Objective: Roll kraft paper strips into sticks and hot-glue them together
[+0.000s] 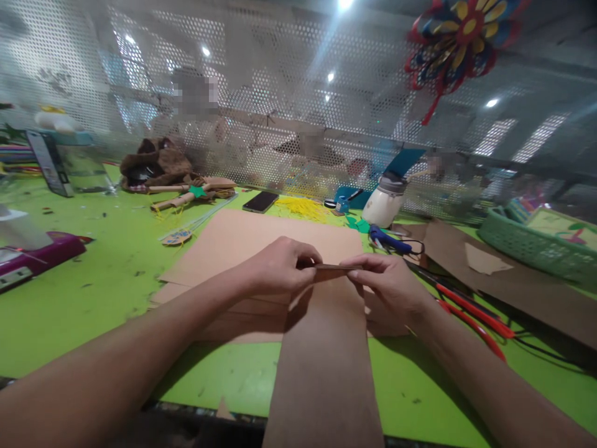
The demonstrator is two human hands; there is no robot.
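A long strip of brown kraft paper (pixel 329 367) runs from between my hands down past the table's front edge. My left hand (pixel 286 267) pinches the far end of the strip at its left corner. At the right corner, my right hand (pixel 385 280) grips the same end between thumb and fingers. That end looks folded into a narrow, layered edge. Beneath my hands lie several larger brown paper sheets (pixel 261 239), stacked and slightly fanned on the green table (pixel 112 261).
Red-handled scissors (pixel 476 311) and a blue glue gun (pixel 392 239) lie on the right, near brown cardboard (pixel 513 286) and a green basket (pixel 536 239). Behind the sheets are a phone (pixel 261 201), yellow shreds (pixel 303 208) and a white jar (pixel 383 205). A purple power strip (pixel 46 255) sits left.
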